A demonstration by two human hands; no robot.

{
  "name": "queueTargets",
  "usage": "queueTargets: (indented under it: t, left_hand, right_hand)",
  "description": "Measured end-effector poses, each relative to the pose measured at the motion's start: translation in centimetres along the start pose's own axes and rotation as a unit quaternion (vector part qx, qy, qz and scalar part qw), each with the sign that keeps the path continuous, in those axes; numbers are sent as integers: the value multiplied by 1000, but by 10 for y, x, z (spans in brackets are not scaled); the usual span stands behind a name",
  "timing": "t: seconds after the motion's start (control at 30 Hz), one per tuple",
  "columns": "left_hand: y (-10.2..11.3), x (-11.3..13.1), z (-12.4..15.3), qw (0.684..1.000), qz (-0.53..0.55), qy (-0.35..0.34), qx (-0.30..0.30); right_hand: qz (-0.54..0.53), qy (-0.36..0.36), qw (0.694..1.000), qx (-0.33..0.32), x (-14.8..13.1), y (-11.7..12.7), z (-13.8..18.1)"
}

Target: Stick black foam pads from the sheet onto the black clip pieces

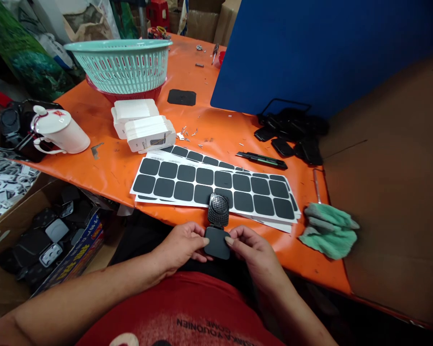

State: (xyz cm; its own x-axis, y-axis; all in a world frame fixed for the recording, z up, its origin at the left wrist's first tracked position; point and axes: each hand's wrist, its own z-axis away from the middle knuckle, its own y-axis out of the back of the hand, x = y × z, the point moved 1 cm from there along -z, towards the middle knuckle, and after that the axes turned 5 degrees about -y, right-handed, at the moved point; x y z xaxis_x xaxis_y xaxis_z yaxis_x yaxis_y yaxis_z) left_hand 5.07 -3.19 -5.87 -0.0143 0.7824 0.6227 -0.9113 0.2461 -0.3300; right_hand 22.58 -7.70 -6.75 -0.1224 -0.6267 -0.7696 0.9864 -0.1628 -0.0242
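Left hand [183, 245] and right hand [253, 247] pinching hinged black piece [217, 243] at near edge of sticker sheets [213, 177], utility knife [261, 160] beyond, green cloth [330, 230] right.

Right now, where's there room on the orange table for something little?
Bare orange tabletop shows between the lidded mug and the sheets of dark squares, past a grey mark; a smaller patch lies between the thin black mat and blue board. Crowded: silvery bits beside the white cartons; black parts heaped by the cardboard.
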Motion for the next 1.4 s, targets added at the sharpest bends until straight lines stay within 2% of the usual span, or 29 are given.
queueTargets:
  t: [0.23, 0.6, 0.97, 1.03, 1.13, 1.2, 1.4]
  left_hand:
    - [3, -9, -2, 999, 4, -47, -18]
    - [7, -14, 2, 994, 12, -96, -42]
    - [8, -16, 5, 993, 8, -111, -47]
    - [8, -14, 6, 992, 15, -114, -47]
    - [8, -12, 7, 992, 29, -110, -53]
    - [7, -12, 7, 993, 39, -100, -51]
    - [7, -11, 6, 992, 69, -76, -67]
  right_hand:
    - [53, 42, 998, -6, 6, 0, -2]
    - [174, 92, 980, 27, 8, -5, 5]
    - [338, 146, 927, 76, -6, -4, 14]
    - [307, 134, 940, 62, -8, -3, 13]
    - [190, 76, 978, -21, -8, -3, 11]
    - [129, 51, 989, -52, -9, -6, 9]
    - [71, 47, 995, -44, -9, -20, 3]
